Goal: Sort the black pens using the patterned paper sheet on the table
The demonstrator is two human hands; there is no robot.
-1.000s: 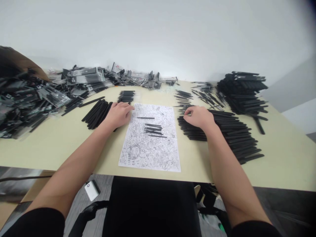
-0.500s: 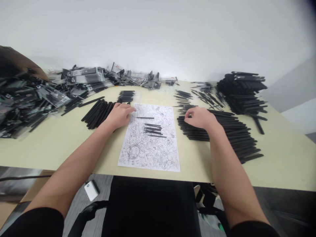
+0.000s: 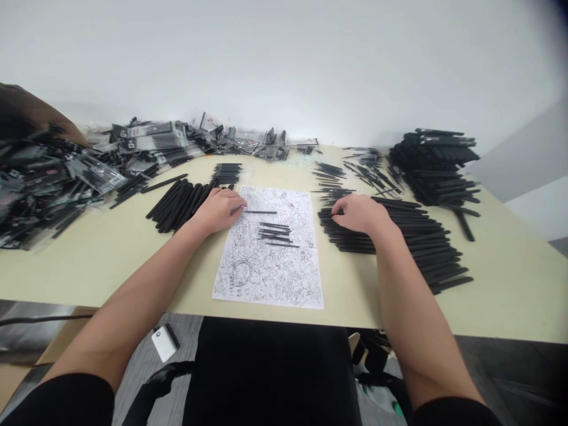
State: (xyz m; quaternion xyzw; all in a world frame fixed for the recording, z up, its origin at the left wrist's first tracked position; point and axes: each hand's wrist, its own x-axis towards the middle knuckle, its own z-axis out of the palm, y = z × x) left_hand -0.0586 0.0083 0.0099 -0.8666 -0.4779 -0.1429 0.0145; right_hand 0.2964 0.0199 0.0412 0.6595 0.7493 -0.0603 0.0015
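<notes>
Stick (image 3: 265, 212), thin and black, lies crosswise on the upper part of a scribbled paper sheet (image 3: 273, 278), mid-frame; its left end meets the fingertips of the left hand (image 3: 218, 211). Left hand: palm down, fingers bent, cannot tell if it grips the stick. Small group (image 3: 275, 232) of similar sticks just below, same sheet, frame center. Right hand (image 3: 360, 213), right of center: thumb and index finger curled toward each other over the left end of a wide rod pile (image 3: 428, 242); cannot tell if anything is pinched. Smaller rod pile (image 3: 174, 206) left of center, partly behind left hand. Short bundle (image 3: 227, 173) of black sticks above that hand. Thin-stick cluster (image 3: 329, 171) upper right of center. Tall black stack (image 3: 437, 157) upper right. Clear-bagged packages (image 3: 151, 139) heaped upper left. Pale yellow tabletop (image 3: 510, 284) beneath all these. White device (image 3: 164, 343) lower left, below table edge.
</notes>
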